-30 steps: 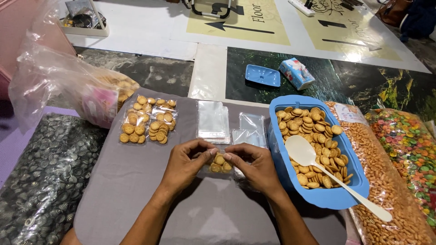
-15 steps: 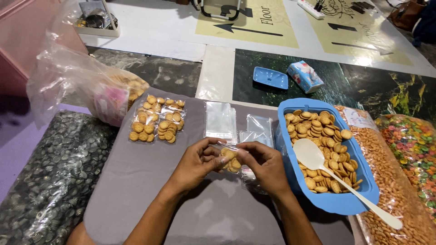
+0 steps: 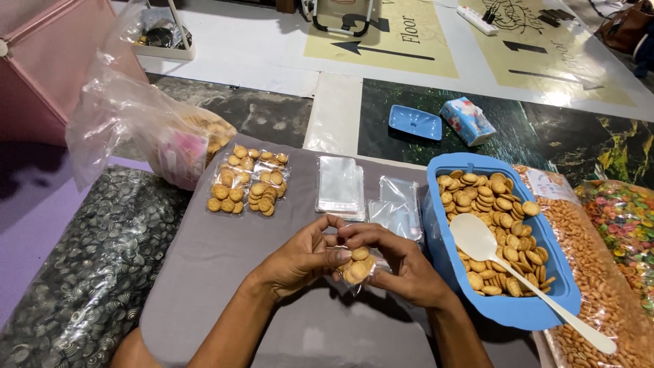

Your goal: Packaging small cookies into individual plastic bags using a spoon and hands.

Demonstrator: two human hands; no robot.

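Note:
My left hand and my right hand meet over a grey cloth and pinch a small clear bag of round biscuits between their fingers. The bag is lifted a little off the cloth. Right of my right hand stands a blue tub full of the same biscuits, with a white plastic spoon lying in it. Two filled small bags lie at the cloth's far left. Stacks of empty clear bags lie just beyond my hands.
A large clear sack of biscuits sits far left. A sack of dark spiral snacks lies at left. Sacks of small brown snacks and coloured snacks lie at right. A blue lid and tissue pack rest on the floor.
The view has shifted slightly. My hands have raised the small biscuit bag off the cloth and closed their fingers more tightly around its top.

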